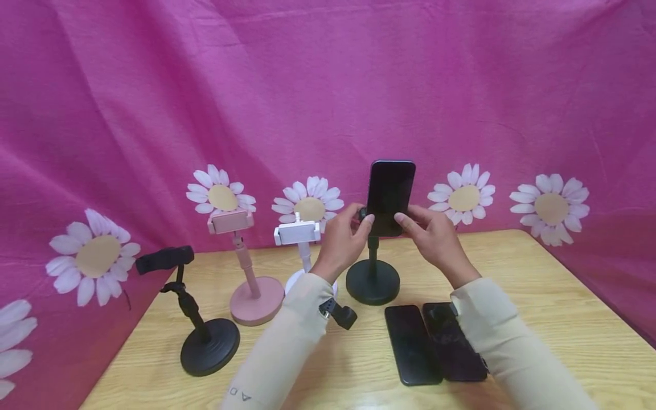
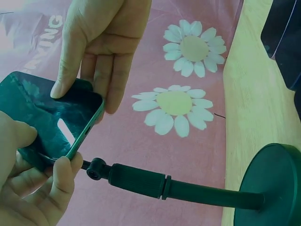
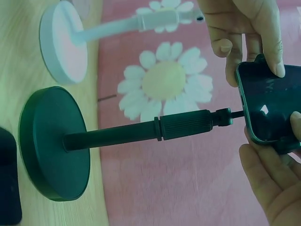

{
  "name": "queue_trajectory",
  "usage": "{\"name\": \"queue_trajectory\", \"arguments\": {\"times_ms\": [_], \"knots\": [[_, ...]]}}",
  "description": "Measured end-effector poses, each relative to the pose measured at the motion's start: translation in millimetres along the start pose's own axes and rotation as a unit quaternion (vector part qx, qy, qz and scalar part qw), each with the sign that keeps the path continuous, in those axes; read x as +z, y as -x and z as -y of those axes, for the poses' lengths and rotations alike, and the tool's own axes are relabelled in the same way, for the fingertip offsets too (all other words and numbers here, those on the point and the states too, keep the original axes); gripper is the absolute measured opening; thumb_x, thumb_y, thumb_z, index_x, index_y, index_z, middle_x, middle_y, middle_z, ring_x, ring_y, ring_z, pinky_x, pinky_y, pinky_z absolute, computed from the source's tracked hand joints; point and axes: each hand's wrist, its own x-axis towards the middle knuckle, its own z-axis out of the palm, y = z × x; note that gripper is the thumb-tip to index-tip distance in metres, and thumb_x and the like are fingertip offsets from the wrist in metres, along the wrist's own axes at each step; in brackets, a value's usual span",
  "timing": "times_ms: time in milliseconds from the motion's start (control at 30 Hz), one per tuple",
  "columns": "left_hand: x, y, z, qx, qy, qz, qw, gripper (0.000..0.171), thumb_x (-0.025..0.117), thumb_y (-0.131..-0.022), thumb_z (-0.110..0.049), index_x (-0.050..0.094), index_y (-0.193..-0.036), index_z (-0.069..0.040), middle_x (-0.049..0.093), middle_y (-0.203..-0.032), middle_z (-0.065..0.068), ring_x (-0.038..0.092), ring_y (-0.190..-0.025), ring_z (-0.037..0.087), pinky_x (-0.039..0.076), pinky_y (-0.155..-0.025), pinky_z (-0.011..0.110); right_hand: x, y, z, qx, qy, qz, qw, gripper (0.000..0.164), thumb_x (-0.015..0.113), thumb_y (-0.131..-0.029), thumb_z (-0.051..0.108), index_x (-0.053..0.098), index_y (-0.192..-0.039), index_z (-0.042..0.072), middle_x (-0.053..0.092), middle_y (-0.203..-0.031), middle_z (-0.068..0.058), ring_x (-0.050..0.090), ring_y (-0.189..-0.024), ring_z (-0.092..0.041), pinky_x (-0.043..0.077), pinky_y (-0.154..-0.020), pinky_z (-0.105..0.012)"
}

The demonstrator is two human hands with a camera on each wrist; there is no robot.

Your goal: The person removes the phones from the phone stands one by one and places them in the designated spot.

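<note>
A black phone (image 1: 392, 191) stands upright, its screen facing me, at the top of a black phone stand (image 1: 373, 282). My left hand (image 1: 342, 242) grips its lower left side, with the thumb on the front and fingers behind. On the lower right side my right hand (image 1: 437, 244) holds it the same way, its thumb pressing the screen. In the right wrist view, dark clamp ends (image 3: 288, 145) stick out beside the phone (image 3: 270, 101). The stand's pole (image 3: 117, 134) runs from its round base to behind the phone. Most of the holder is hidden by the phone and fingers.
Two black phones (image 1: 413, 344) (image 1: 453, 341) lie side by side near my right forearm. Left of my hands stand a white stand (image 1: 298, 233), a pink stand (image 1: 256, 300) and another black stand (image 1: 210, 346). A pink flowered cloth (image 1: 328, 102) hangs behind the wooden table (image 1: 553, 319).
</note>
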Motion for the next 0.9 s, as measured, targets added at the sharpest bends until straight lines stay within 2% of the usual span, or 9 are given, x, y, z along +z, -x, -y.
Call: {"name": "queue_trajectory", "arguments": {"times_ms": [67, 133, 300, 467, 567, 667, 900], "knots": [[-3.0, 4.4, 1.5, 0.005, -0.002, -0.019, 0.9998, 0.022, 0.061, -0.095, -0.022, 0.063, -0.111, -0.008, 0.067, -0.087, 0.006, 0.063, -0.077, 0.016, 0.053, -0.071, 0.029, 3.8, 0.7, 3.4, -0.005, -0.007, 0.003, 1.0, 0.042, 0.06, -0.094, 0.034, 0.062, -0.128, 0.01, 0.069, -0.111, -0.014, 0.068, -0.098, -0.031, 0.052, -0.087, -0.049], [-3.2, 7.9, 2.2, 0.01, 0.016, -0.033, 0.9993, 0.021, 0.061, -0.095, -0.019, 0.063, -0.111, -0.006, 0.067, -0.087, 0.007, 0.065, -0.076, 0.017, 0.054, -0.067, 0.026, 6.7, 1.5, 5.6, -0.008, -0.013, 0.003, 1.0, 0.041, 0.061, -0.094, 0.032, 0.062, -0.129, 0.01, 0.07, -0.111, -0.014, 0.069, -0.096, -0.03, 0.052, -0.086, -0.048], [3.9, 12.2, 1.4, 0.013, 0.056, -0.062, 0.9964, 0.021, 0.059, -0.096, -0.014, 0.06, -0.113, -0.002, 0.066, -0.092, 0.012, 0.068, -0.07, 0.018, 0.054, -0.059, 0.019, 10.9, 2.4, 6.8, -0.007, -0.016, -0.01, 1.0, 0.041, 0.062, -0.094, 0.031, 0.061, -0.13, 0.01, 0.07, -0.11, -0.014, 0.069, -0.096, -0.029, 0.051, -0.087, -0.05], [6.6, 13.9, -2.4, -0.007, 0.043, -0.091, 0.9949, 0.023, 0.06, -0.095, -0.013, 0.06, -0.116, -0.003, 0.066, -0.096, 0.011, 0.066, -0.066, 0.015, 0.054, -0.06, 0.019, 12.5, 2.1, 9.0, -0.005, -0.018, -0.013, 1.0, 0.044, 0.062, -0.094, 0.034, 0.06, -0.131, 0.012, 0.069, -0.112, -0.014, 0.068, -0.099, -0.029, 0.051, -0.087, -0.051], [4.0, 15.6, -7.4, -0.014, 0.049, -0.086, 0.995, 0.025, 0.06, -0.095, -0.014, 0.059, -0.118, -0.005, 0.066, -0.099, 0.01, 0.067, -0.069, 0.015, 0.054, -0.06, 0.019, 9.9, 4.3, 13.1, -0.011, -0.017, -0.017, 1.0, 0.044, 0.061, -0.093, 0.037, 0.061, -0.132, 0.014, 0.069, -0.112, -0.013, 0.067, -0.101, -0.03, 0.05, -0.088, -0.054], [-2.3, 17.9, -16.0, -0.007, 0.058, -0.076, 0.9954, 0.026, 0.06, -0.096, -0.016, 0.058, -0.12, -0.006, 0.066, -0.1, 0.009, 0.067, -0.072, 0.014, 0.054, -0.06, 0.018, 4.4, 8.8, 21.8, -0.025, -0.016, -0.028, 0.999, 0.044, 0.062, -0.093, 0.036, 0.061, -0.131, 0.014, 0.069, -0.111, -0.013, 0.067, -0.101, -0.031, 0.048, -0.089, -0.056], [-26.5, 31.3, -40.8, 0.041, 0.098, -0.052, 0.993, 0.024, 0.062, -0.094, -0.012, 0.059, -0.116, -0.003, 0.063, -0.095, 0.01, 0.067, -0.07, 0.013, 0.054, -0.06, 0.019, -8.5, 31.3, 49.5, -0.057, -0.002, -0.046, 0.997, 0.042, 0.063, -0.093, 0.033, 0.062, -0.13, 0.012, 0.071, -0.106, -0.011, 0.071, -0.09, -0.024, 0.05, -0.087, -0.051]]}}
